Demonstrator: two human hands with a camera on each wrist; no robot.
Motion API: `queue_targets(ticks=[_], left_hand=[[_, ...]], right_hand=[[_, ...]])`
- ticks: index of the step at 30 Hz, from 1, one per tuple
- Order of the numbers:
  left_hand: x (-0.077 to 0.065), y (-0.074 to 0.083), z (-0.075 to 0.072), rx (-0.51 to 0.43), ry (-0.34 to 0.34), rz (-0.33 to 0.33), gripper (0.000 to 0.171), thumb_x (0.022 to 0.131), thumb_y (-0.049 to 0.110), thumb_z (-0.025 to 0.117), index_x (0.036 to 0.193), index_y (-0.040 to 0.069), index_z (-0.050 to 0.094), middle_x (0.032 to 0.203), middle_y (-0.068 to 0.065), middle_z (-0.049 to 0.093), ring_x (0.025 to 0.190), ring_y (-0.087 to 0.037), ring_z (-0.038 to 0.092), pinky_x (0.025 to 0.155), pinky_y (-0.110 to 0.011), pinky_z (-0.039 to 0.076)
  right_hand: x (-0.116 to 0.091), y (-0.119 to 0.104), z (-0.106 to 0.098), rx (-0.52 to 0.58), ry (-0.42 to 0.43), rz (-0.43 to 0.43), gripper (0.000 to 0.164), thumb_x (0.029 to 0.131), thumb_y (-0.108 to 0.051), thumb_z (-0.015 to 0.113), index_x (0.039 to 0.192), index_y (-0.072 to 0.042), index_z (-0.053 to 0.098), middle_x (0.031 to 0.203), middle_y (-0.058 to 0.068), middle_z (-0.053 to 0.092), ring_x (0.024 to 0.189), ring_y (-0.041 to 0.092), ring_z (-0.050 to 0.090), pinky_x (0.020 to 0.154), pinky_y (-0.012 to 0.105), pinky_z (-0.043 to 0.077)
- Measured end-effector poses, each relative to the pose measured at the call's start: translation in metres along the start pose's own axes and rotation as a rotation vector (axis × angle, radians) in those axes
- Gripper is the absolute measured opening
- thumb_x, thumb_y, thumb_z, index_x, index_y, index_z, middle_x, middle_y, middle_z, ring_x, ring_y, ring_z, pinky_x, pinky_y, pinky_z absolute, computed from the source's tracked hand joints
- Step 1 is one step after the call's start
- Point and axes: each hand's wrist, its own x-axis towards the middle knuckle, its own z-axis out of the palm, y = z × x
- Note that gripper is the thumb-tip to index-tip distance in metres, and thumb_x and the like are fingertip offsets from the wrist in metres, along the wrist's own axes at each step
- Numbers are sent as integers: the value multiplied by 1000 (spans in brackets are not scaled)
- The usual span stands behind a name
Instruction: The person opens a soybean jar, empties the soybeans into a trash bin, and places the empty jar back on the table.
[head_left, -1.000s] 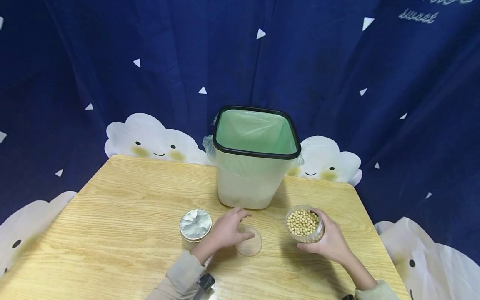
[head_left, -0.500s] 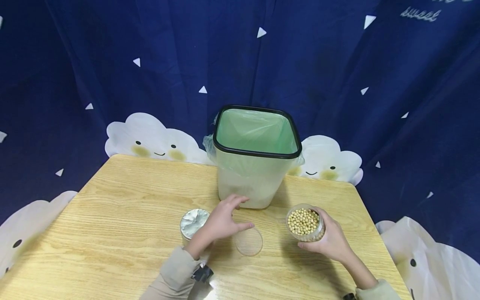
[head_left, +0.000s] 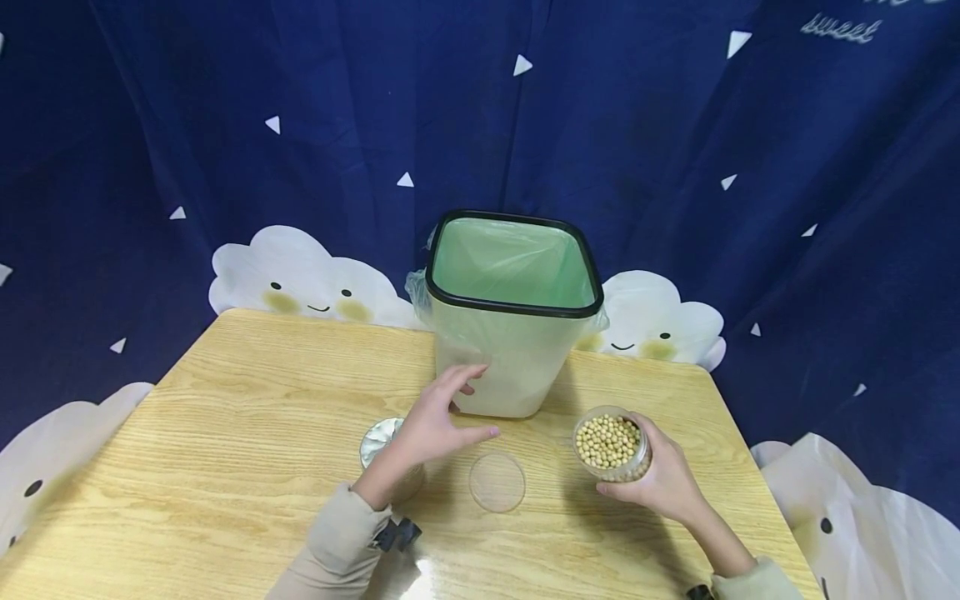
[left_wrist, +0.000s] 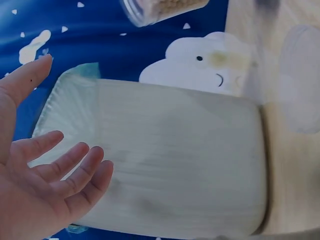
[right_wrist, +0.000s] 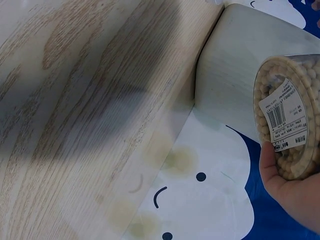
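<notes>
My right hand (head_left: 662,473) grips a clear plastic jar (head_left: 632,467) full of round tan beans (head_left: 606,442), its open mouth tipped toward the head camera. In the right wrist view the base of the jar (right_wrist: 282,117) shows a barcode label. My left hand (head_left: 435,421) hovers with fingers spread, holding nothing, in front of the trash bin (head_left: 498,367). Below its thumb a clear round lid (head_left: 497,482) lies flat on the table. Partly hidden behind the left hand and wrist stands a can (head_left: 378,437) with crumpled silvery foil on top.
The cream bin has a black rim (head_left: 517,310) and a pale green liner bag (head_left: 510,258); it stands at the back of the wooden table (head_left: 285,400). A dark blue curtain (head_left: 337,100) with white clouds hangs behind the table.
My left hand has risen and moved away from the lid, up and slightly left toward the bin, covering more of the can. The right hand and jar have barely moved.
</notes>
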Motion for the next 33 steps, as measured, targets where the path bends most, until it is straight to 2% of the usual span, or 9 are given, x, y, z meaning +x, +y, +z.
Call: queue_targets(ticks=[4,13,16,22,23,29,30,33], left_hand=[[5,3,-8,-21,35,36,74,66,22,81,130,4,47,122,-12,52,96,-23,53,68,-26,49],[15,13,-30,-45,112,103,70,67,18,80,127,1,48,118,-15,53,94,-25,54,66,-34,50],[19,15,-38,-72,166,110,69,67,15,80,127,1,49,117,-16,53,93,-28,55,66,-37,51],[29,16,-55,-120,322,132,68,66,10,80,126,0,50,114,-17,54,91,-30,58,64,-37,50],[30,21,-59,-127,339,133,67,66,8,80,126,-1,50,113,-19,54,91,-33,57,65,-39,50],[42,23,-75,-86,406,125,66,66,9,80,125,-1,51,112,-17,55,93,-29,56,66,-38,49],[45,18,-76,-72,418,128,67,66,11,80,125,0,51,112,-16,55,93,-27,56,65,-36,48],[53,15,-82,-42,449,136,67,66,15,80,125,1,52,112,-17,55,93,-28,55,66,-37,48]], right_hand=[[1,0,0,0,2,-2,93,43,-28,90,121,-1,47,105,17,60,92,31,57,74,49,46],[2,-2,-2,11,2,4,93,43,-28,90,121,-1,47,105,16,59,93,30,56,75,49,45],[2,-2,-3,9,2,7,93,43,-28,90,122,-1,47,106,16,59,93,30,56,75,49,45],[2,-1,-3,12,1,9,94,43,-28,90,122,-1,47,106,16,59,93,30,56,75,49,45],[2,0,-3,12,1,9,93,43,-28,90,122,-1,47,106,16,59,93,30,56,75,49,45],[3,0,-3,7,-1,10,93,43,-28,90,122,-1,47,106,17,59,93,31,56,75,49,45],[3,0,-3,7,-3,12,93,43,-28,90,122,-1,47,106,17,59,93,31,56,75,49,45],[3,-1,-4,9,-10,18,93,44,-28,90,122,-2,47,106,17,59,93,32,56,75,49,45]])
